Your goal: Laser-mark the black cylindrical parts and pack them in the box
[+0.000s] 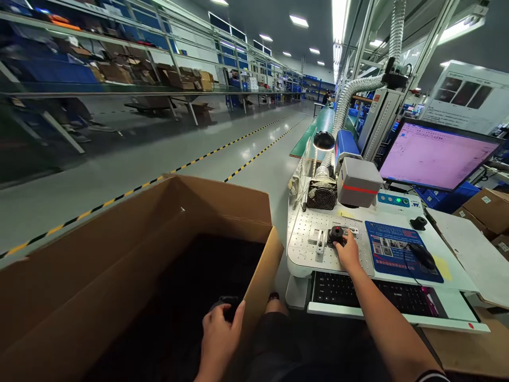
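My right hand (349, 252) has its fingers closed around a black round part (336, 233) that sits against the metal fixture blocks (319, 240) on the perforated plate (296, 249). A small red light spot shows on top of the part. Down at the right wall of a large cardboard box (222, 196), my left hand (220, 334) grips another black part (230, 312), of which only a piece shows between thumb and fingers. The box's inside is dark, so its contents cannot be made out. Above the fixture hangs a grey laser head (360, 180) with a red stripe.
A fan (322, 195) stands behind the plate. To the right are a mouse pad (392, 241), a mouse (422, 255), a loose black part (418, 223) and a monitor (439, 154). A keyboard (338, 291) lies on the pull-out tray in front.
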### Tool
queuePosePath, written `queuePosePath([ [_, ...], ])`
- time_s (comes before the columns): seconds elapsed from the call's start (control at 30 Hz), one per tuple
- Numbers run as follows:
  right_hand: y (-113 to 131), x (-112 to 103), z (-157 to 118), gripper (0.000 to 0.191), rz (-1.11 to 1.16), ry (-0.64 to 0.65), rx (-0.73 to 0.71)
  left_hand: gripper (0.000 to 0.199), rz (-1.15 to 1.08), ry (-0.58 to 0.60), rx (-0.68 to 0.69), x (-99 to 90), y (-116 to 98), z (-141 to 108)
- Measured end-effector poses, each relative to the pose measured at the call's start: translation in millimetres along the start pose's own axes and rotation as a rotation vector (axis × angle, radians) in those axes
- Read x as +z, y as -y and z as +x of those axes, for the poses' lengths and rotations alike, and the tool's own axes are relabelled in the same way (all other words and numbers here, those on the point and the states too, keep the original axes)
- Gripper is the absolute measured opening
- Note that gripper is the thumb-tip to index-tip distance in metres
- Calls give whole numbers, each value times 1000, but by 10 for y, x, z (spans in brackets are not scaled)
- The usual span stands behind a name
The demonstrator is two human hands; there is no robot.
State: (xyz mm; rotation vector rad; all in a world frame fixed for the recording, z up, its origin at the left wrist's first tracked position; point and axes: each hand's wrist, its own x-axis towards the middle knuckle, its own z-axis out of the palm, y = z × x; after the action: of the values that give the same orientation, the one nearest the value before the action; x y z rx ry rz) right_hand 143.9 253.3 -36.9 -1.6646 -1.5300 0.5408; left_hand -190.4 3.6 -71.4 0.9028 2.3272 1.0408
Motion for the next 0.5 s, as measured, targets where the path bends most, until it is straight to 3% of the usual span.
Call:
queuePosePath([
  [0.13, 12, -249, -221, 75, 80, -51, -71, 69, 25, -34, 42, 38, 54, 21],
  [0.27, -123, -596, -786, 54, 181, -89, -206, 61, 65, -46, 56, 64, 46, 15],
  [0.4, -361, -814, -1426, 51, 200, 6, -213, 58, 80, -28, 63, 87, -9, -8],
  [0.5, -551, -851, -1736, 53, 167, 70, -166, 56, 98, -1, 51, 101, -27, -12],
])
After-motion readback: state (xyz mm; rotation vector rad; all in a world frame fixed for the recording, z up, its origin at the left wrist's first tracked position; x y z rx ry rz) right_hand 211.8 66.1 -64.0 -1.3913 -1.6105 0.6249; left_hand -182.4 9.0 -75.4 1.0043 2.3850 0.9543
